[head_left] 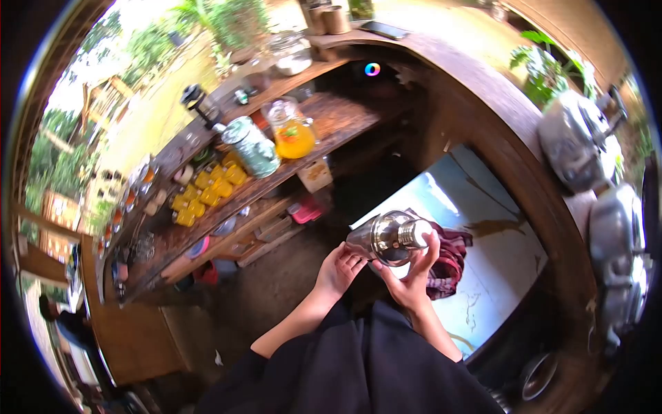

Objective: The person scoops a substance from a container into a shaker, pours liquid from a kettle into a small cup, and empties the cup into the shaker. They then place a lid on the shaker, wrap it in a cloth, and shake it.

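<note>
A shiny metal cocktail shaker (pixel 391 238) is held in front of my body, tilted, with its capped end toward the right. My left hand (pixel 339 268) is closed around the lower left end of the shaker's body. With fingers wrapped at the cap and shoulder, my right hand (pixel 416 274) grips the other end. Just behind the right hand, a crumpled dark red patterned cloth (pixel 452 259) lies on a white and blue marbled surface (pixel 500 265). Whatever is inside the shaker is hidden.
A wooden shelf counter (pixel 331 121) at the left holds a glass pitcher (pixel 293 134) of orange drink, a green patterned canister (pixel 252 146) and several yellow cups (pixel 207 190). Large metal pots (pixel 579 141) stand along the right. A person (pixel 72 328) is at the far left.
</note>
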Available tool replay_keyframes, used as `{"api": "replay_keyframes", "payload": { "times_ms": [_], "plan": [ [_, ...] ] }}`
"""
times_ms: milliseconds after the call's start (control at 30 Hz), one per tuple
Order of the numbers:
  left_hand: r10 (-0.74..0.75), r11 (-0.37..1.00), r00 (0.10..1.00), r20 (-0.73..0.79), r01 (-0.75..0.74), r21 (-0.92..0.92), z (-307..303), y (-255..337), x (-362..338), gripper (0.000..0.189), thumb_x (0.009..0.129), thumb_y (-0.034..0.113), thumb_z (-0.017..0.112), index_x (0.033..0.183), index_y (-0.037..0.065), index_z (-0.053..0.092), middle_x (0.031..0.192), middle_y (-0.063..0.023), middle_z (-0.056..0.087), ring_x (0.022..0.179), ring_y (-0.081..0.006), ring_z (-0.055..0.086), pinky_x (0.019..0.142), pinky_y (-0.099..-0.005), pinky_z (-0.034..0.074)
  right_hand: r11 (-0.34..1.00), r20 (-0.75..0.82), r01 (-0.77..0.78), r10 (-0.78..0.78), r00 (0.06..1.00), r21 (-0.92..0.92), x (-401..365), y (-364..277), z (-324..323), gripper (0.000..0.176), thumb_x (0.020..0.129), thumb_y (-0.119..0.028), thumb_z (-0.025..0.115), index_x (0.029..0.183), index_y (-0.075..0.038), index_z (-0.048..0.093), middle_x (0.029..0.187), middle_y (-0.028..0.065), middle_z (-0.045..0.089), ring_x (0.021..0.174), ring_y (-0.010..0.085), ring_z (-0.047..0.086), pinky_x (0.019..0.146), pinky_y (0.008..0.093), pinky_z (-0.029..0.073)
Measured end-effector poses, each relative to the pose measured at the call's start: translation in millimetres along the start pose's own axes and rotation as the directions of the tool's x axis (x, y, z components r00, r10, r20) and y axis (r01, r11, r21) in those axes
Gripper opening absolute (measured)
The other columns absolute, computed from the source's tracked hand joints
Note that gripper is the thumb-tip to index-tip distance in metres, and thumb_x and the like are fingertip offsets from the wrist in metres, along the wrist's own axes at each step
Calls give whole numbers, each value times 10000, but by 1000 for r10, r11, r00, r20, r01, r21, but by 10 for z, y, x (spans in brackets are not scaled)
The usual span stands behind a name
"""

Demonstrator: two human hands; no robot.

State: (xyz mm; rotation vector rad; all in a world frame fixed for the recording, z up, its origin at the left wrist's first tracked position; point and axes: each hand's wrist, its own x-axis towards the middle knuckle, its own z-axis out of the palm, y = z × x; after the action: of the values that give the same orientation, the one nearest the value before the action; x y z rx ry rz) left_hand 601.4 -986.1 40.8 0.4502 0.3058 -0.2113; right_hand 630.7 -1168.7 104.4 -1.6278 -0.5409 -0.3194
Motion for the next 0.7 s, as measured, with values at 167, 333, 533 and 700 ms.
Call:
{"api": "replay_keyframes", "payload": {
  "times_ms": [167, 333, 533, 700],
  "plan": [
    [192, 981, 959, -208, -194, 10, -142, 431, -323, 218, 1010, 214, 489, 1091, 44, 599, 1104, -97, 657, 1071, -211, 617, 1032, -394, 459, 984, 127, 162, -170, 977, 69, 412, -233, 501, 933, 728, -19, 787, 1453, -162, 217, 1479, 291, 288, 1347, 414, 369, 1096, 497, 298],
    [409, 912, 893, -187, -408, 42, -264, 1180, -645, 196, 1009, 185, 511, 1127, 50, 590, 1024, -59, 661, 939, -176, 637, 900, -344, 527, 944, 256, 256, -305, 917, 210, 582, -407, 1170, 940, 741, -31, 785, 1460, -185, 198, 1488, 314, 282, 1348, 442, 382, 1092, 530, 313],
    [755, 572, 643, 129, -743, 348, -33, 2386, -1330, 357, 977, 164, 580, 1275, -31, 565, 1216, -110, 634, 1127, -192, 605, 1000, -380, 455, 690, 24, 148, -233, 972, 709, 643, -1208, 2201, 942, 714, -260, 802, 1460, -57, 265, 1430, 322, 357, 1323, 390, 419, 1133, 531, 250],
    [733, 676, 678, -44, -735, -52, -646, 2979, -1438, 498, 1016, 305, 421, 1411, 3, 437, 1296, -107, 602, 1211, -205, 556, 1040, -339, 407, 679, 163, 564, -695, 701, 471, 1167, -1284, 3132, 746, 728, -179, 793, 1356, -108, 397, 1368, 344, 389, 1287, 489, 428, 1086, 607, 303]
  ]
}}
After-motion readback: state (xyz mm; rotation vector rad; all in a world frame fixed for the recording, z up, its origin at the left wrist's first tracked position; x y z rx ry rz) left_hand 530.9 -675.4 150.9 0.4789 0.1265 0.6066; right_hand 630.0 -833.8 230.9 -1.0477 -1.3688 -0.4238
